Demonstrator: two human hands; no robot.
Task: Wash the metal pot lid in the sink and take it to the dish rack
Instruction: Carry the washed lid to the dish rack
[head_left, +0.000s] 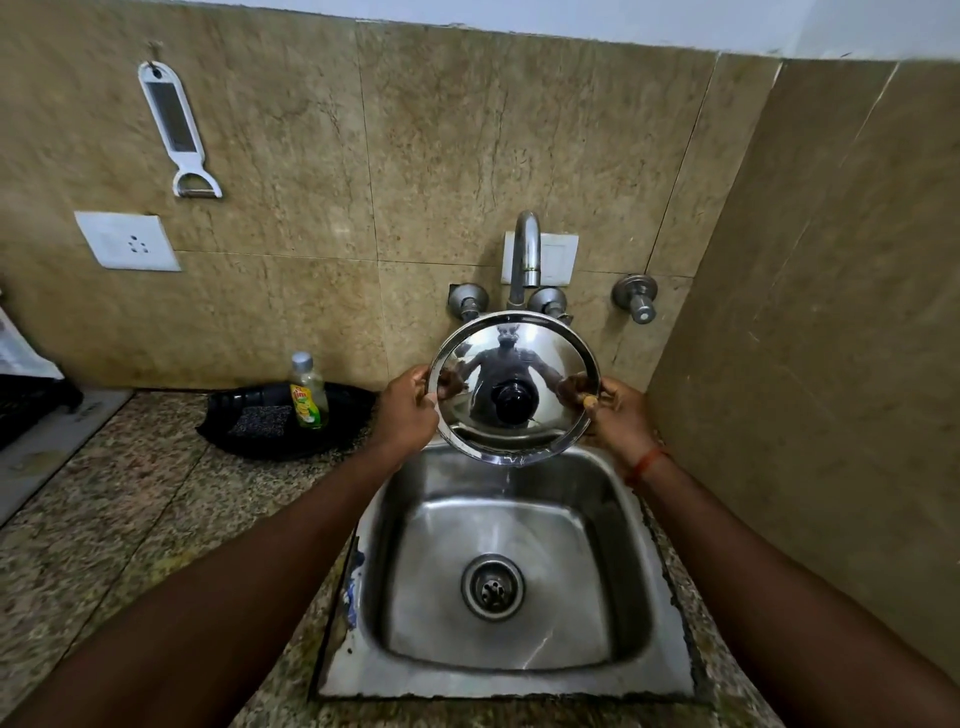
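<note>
Left hand (405, 410) and right hand (618, 415) each pinch the rim of a shiny lid (498, 358), tilted between them — sink (519, 660) below, tap (524, 249) just behind — best to grip firmly and angle it so water drains downward

text | dish-soap bottle (308, 395) | label "Vim" | smaller print illegible

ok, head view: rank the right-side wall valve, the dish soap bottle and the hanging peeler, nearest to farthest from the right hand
1. The wall valve, on the wall just above the right hand.
2. The dish soap bottle, on the counter, left of the pot lid.
3. The peeler, hanging high on the wall, far left.
</note>
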